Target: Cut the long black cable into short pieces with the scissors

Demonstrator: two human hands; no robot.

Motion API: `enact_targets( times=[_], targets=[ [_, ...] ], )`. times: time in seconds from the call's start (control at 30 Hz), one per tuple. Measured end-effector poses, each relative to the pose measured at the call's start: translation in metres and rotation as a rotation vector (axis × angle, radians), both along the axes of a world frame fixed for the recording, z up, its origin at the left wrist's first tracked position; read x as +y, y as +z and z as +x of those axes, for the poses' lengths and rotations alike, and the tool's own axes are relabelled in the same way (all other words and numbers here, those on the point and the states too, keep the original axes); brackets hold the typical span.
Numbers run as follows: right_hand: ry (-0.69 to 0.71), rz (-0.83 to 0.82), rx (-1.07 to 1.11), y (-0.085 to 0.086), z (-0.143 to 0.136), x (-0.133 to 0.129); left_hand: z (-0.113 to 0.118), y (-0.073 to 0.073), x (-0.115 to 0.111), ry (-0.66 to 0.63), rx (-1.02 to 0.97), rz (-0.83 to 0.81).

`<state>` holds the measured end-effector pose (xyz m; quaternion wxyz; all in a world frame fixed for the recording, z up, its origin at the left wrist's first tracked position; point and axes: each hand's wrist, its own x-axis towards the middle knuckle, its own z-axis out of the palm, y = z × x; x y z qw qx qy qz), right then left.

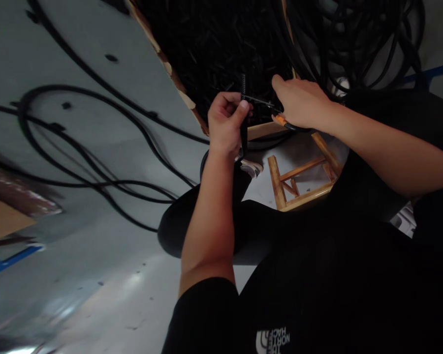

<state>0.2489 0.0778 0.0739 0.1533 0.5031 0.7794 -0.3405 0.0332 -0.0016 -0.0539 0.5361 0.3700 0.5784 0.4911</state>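
My left hand (227, 120) pinches a black rubber strip (244, 83) between thumb and fingers. Its ribbed end sticks up above the fingertips, while the rest hangs down below the hand. In my right hand (300, 102) is a pair of scissors (258, 100) with orange and black handles. Their blades point left and meet the strip just above my left thumb. How far the blades are apart is too dark to tell. Both hands are over the near end of a cardboard box (166, 61) full of small black pieces.
Long black hoses (84, 91) loop over the grey floor on the left. A coiled heap of them (372, 46) lies at upper right. A wooden stool (280, 189) stands below the box, between my legs. At far left are a brown board (7, 216) and a blue bar (18, 260).
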Motion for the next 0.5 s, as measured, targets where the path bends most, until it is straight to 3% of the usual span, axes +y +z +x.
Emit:
enact_targets(
  times=[0.1,0.3,0.5],
  targets=[
    [-0.013,-0.043,0.007,0.002,-0.001,0.0,-0.001,0.003,0.0,-0.064,0.034,-0.008],
    [-0.026,-0.101,0.058,0.006,-0.002,0.0,0.0,0.01,0.002,0.005,-0.007,0.018],
    [-0.053,-0.14,0.12,-0.002,-0.001,0.0,0.008,0.021,-0.001,-0.13,0.013,-0.025]
  ],
)
